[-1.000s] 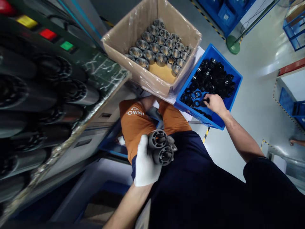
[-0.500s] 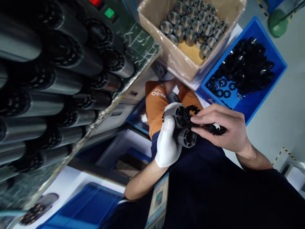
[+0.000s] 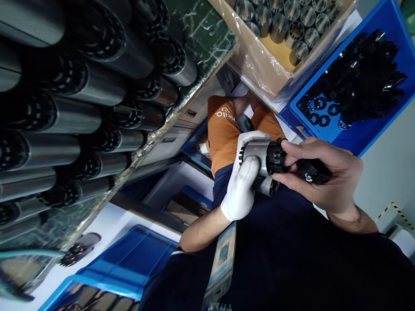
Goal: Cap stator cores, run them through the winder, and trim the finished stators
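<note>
On the cylinder [image 3: 255, 154], black ring [image 3: 275, 156] now sits square

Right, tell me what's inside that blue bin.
The blue bin holds a heap of shiny black parts, with a few loose black rings beside it. The heap covers whatever lies beneath; the frame cuts off the bin's right edge.

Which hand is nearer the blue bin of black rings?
Right. In view, the right hand is just below the blue bin; the left hand is farther left.
</note>
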A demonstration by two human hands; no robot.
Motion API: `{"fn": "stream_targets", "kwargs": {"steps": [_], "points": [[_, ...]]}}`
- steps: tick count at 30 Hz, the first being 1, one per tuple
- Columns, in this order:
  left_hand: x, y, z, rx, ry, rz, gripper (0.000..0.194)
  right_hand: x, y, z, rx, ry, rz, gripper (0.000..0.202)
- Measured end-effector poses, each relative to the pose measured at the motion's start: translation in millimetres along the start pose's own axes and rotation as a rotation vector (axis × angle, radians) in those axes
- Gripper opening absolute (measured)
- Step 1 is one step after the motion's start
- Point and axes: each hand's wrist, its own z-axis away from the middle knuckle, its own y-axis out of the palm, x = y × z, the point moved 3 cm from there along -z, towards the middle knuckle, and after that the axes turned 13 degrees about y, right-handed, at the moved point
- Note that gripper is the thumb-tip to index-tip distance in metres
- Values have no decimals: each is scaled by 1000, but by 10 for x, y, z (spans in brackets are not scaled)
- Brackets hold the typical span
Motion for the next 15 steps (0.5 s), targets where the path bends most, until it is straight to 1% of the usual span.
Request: {"fn": "stream_targets", "kwargs": {"steps": [3,5,7,12,14,15], "points": [[-29,-14,55,-9,-41,42,46,-12,60,52,-52,37,-8,55],[-72,-12,76,-43,-87,38,43,-14,99,81,-80,43,-16,52],[-104,-20,85,-80,-104,31,40,-16,131,99,-96,42,-33,51],[-67,-69,106,-108,-143,102,47,-39,176,131,-103,48,-50,50],[-60,-83,105,-117,-163,101,46,-59,188,147,-97,56,-55,50],[-68,-77,96,-101,-161,95,44,-69,193,153,-92,58,-61,49]]}}
